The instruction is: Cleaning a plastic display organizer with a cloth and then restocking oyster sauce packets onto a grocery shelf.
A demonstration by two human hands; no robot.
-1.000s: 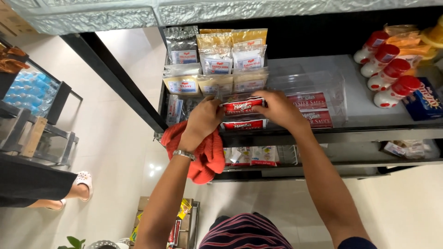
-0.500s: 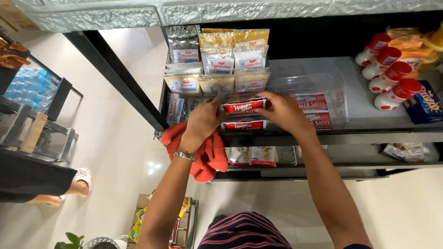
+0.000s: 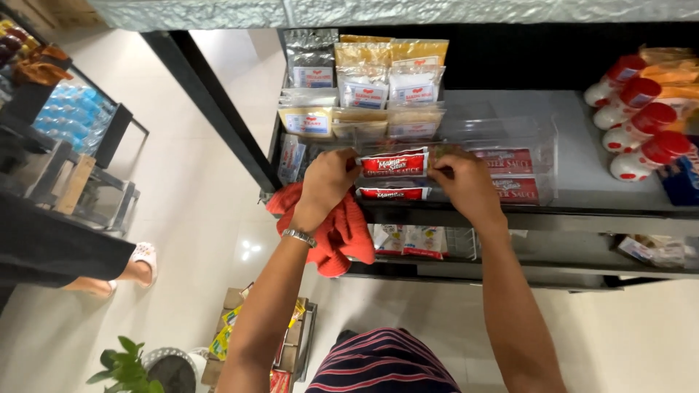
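Looking down from the head camera: nearest the viewer, a striped shirt [image 3: 382,364] and two bare forearms reaching up toward a dark shelf [image 3: 582,211]. Left hand [image 3: 329,182], with a metal wristband [image 3: 299,237], closes its grip on the left end of a red sauce sachet [image 3: 394,163]; an orange-red cloth [image 3: 336,233] hangs beneath this hand, and whether the fingers also pinch it cannot be told. Right hand [image 3: 462,182] closes its grip on the right end of the same sachet, thumb and fingers pinched on its edge. Sachet held level between both hands, at the front of a clear plastic bin [image 3: 542,149] on the shelf; a second red sachet [image 3: 394,193] lies just below it, and more red sachets [image 3: 510,175] sit inside the bin to the right. Behind the bin, rows of clear and foil spice packets [image 3: 364,84]. Far right on the shelf, white bottles with red caps [image 3: 637,124]. Lower shelf level: small packets [image 3: 408,240]. Left, on the floor, another person's foot in a sandal [image 3: 138,262], a potted plant [image 3: 127,364], and water bottles [image 3: 69,116] on a rack.
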